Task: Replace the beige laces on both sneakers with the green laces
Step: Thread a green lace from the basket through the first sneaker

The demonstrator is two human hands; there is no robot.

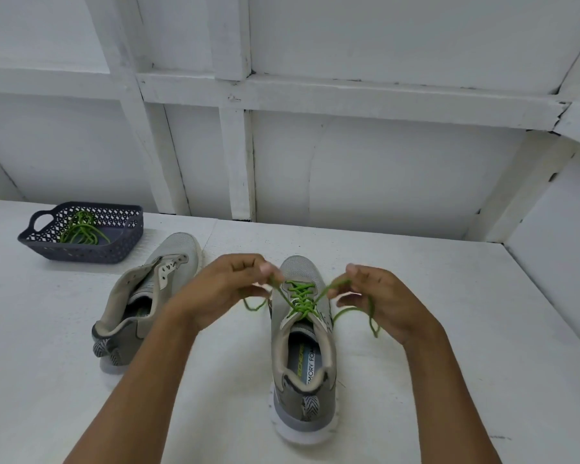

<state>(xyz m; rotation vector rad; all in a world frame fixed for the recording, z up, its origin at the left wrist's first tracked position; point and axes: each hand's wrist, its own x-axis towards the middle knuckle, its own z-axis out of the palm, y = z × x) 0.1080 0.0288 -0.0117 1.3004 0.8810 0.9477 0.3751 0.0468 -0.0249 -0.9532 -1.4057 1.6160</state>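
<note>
Two grey sneakers stand on the white table. The right sneaker (303, 356) is upright, toe pointing away, with a green lace (300, 298) criss-crossed through its eyelets. My left hand (221, 289) pinches one end of that lace above the toe. My right hand (379, 296) pinches the other end, which loops down to the shoe's right. The left sneaker (148, 296) leans open with no lace in its eyelets. A second green lace (81, 229) lies bunched in a dark basket. No beige lace is visible.
The dark perforated basket (114, 249) sits at the back left of the table. A white panelled wall (349, 155) rises behind the table, and another wall closes the right side.
</note>
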